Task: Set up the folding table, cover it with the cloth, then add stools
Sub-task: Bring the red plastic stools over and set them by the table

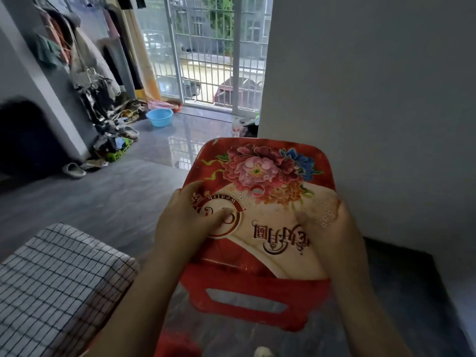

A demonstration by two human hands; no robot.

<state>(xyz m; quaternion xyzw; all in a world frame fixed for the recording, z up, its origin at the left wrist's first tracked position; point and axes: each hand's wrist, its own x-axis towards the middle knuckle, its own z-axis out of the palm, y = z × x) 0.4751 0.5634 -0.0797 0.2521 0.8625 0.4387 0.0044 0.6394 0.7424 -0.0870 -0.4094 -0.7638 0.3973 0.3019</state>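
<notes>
red stool [257, 171] tight in left hand [185, 222] and right hand [332, 228], over grey floor [103, 202] by checked cloth [51, 279]

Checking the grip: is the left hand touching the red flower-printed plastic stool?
Touching. Head view: the left hand grips the red flower-printed plastic stool at its seat edge, thumb pressed on top.

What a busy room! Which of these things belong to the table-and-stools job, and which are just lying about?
Part of the job: red stool, held at its seat by the left hand and right hand; checked cloth, draped at lower left.

Just lying about: blue basin; slipper on the floor; hanging clothes; heap of shoes by the wall.
</notes>
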